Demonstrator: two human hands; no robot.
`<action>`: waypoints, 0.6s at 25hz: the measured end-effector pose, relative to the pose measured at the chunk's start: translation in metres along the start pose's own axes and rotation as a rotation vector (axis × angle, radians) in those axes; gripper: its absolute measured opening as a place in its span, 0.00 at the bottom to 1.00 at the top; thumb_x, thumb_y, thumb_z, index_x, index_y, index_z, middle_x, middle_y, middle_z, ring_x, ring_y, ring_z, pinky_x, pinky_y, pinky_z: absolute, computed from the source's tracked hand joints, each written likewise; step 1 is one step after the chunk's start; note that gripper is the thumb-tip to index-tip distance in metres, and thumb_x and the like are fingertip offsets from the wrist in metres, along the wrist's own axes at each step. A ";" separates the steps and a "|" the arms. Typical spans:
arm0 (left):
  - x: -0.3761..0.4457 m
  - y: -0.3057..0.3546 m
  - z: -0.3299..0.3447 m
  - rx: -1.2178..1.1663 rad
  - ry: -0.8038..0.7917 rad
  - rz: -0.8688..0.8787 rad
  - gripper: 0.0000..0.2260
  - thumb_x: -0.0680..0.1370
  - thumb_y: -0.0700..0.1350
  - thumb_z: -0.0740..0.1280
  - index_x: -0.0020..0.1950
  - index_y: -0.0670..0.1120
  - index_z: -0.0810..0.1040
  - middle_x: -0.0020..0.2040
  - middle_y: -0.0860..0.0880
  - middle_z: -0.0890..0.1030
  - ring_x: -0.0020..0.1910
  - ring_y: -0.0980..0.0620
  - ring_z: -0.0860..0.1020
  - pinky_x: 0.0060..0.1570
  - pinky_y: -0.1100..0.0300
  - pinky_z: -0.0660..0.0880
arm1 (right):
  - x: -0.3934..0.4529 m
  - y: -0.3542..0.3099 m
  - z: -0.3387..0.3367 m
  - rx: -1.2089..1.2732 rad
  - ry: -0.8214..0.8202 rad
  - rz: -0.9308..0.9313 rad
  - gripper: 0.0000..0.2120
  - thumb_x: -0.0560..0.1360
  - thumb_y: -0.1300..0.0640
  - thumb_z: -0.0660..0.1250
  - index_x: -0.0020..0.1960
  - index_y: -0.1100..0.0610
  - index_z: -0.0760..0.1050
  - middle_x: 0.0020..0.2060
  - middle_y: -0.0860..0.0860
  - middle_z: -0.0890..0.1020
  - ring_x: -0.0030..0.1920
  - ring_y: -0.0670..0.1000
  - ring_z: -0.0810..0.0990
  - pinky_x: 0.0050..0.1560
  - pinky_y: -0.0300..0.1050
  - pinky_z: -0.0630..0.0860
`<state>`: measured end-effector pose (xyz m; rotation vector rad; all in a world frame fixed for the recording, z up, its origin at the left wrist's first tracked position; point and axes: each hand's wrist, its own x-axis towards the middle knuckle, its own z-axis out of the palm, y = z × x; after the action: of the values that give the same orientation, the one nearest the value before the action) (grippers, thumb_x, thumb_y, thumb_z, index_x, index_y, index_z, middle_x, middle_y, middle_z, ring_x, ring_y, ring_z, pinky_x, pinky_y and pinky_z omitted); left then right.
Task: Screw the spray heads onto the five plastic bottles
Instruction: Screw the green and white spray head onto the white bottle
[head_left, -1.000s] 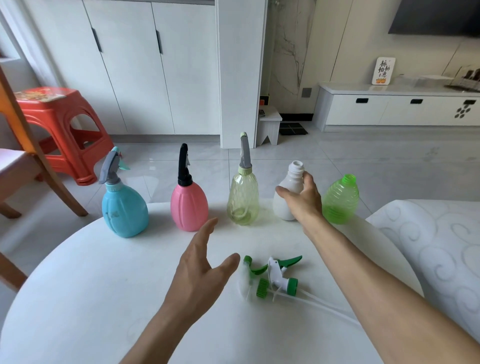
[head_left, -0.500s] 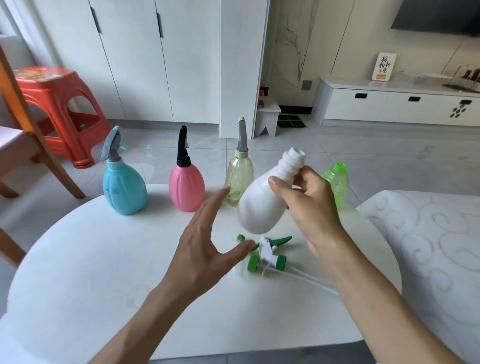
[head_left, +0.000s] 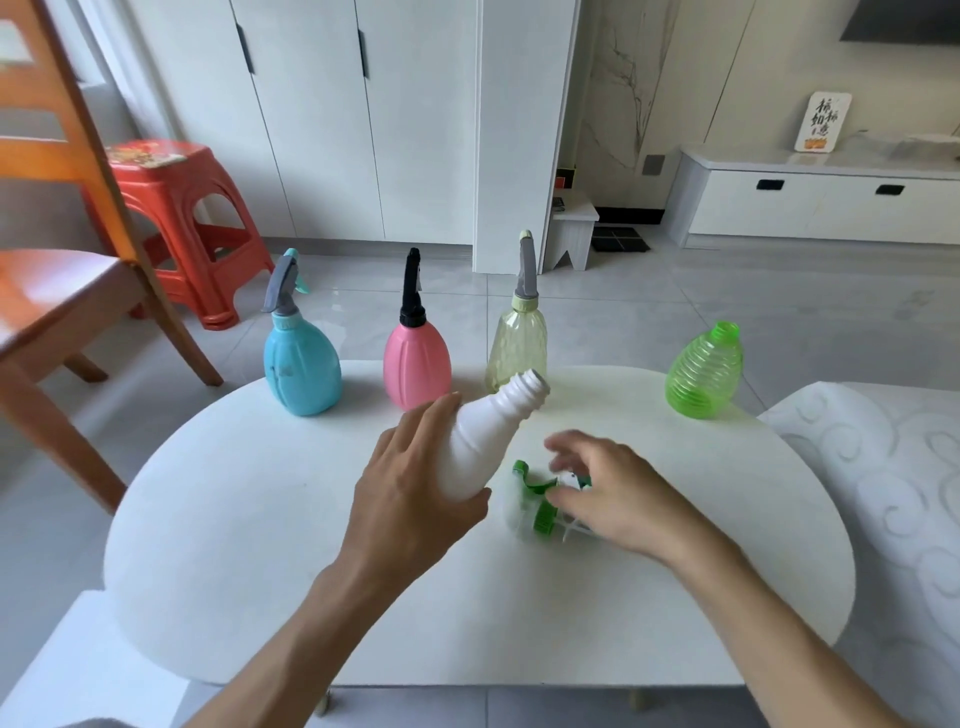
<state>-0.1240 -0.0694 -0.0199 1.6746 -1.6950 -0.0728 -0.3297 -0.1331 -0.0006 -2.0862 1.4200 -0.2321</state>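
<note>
My left hand (head_left: 410, 499) grips the white bottle (head_left: 488, 436) by its body, tilted with its open threaded neck pointing up and to the right. My right hand (head_left: 618, 493) hovers over two loose green-and-white spray heads (head_left: 540, 499) lying on the white table (head_left: 260, 545), fingers spread and blurred; whether they touch the heads I cannot tell. At the back stand a blue bottle (head_left: 301, 364), a pink bottle (head_left: 415, 358) and a pale yellow bottle (head_left: 517, 343), each with a spray head on. A green ribbed bottle (head_left: 704, 371) stands at the back right with an open neck.
A wooden chair (head_left: 57, 291) and an orange plastic stool (head_left: 176, 218) stand to the left of the table. A patterned white cushion (head_left: 893, 493) lies against the table's right side. White cabinets and a low sideboard (head_left: 810, 202) line the far wall.
The white bottle passed from my right hand to my left hand. My right hand moved down over the loose spray heads.
</note>
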 end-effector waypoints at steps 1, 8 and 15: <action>0.001 -0.003 0.000 0.051 0.020 0.027 0.40 0.61 0.49 0.80 0.70 0.53 0.67 0.63 0.54 0.76 0.54 0.45 0.77 0.42 0.56 0.73 | 0.001 0.002 0.014 -0.322 0.038 0.005 0.17 0.75 0.50 0.65 0.63 0.52 0.73 0.58 0.48 0.79 0.60 0.54 0.75 0.54 0.50 0.71; 0.002 -0.013 -0.001 0.225 -0.026 0.091 0.43 0.60 0.47 0.81 0.73 0.47 0.69 0.71 0.44 0.73 0.64 0.38 0.75 0.48 0.45 0.80 | 0.008 -0.004 0.063 -0.655 0.246 -0.057 0.10 0.75 0.46 0.64 0.52 0.49 0.77 0.50 0.49 0.77 0.55 0.57 0.73 0.46 0.50 0.61; 0.012 -0.030 -0.025 0.205 -0.053 -0.062 0.41 0.61 0.50 0.79 0.72 0.53 0.68 0.67 0.54 0.74 0.59 0.45 0.75 0.44 0.53 0.77 | -0.003 -0.009 -0.009 1.118 0.485 -0.060 0.11 0.66 0.52 0.77 0.49 0.47 0.85 0.42 0.42 0.86 0.45 0.41 0.82 0.48 0.42 0.75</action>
<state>-0.0843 -0.0733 -0.0120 1.8912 -1.7381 0.0287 -0.3279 -0.1320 0.0122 -1.1490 1.0451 -1.2870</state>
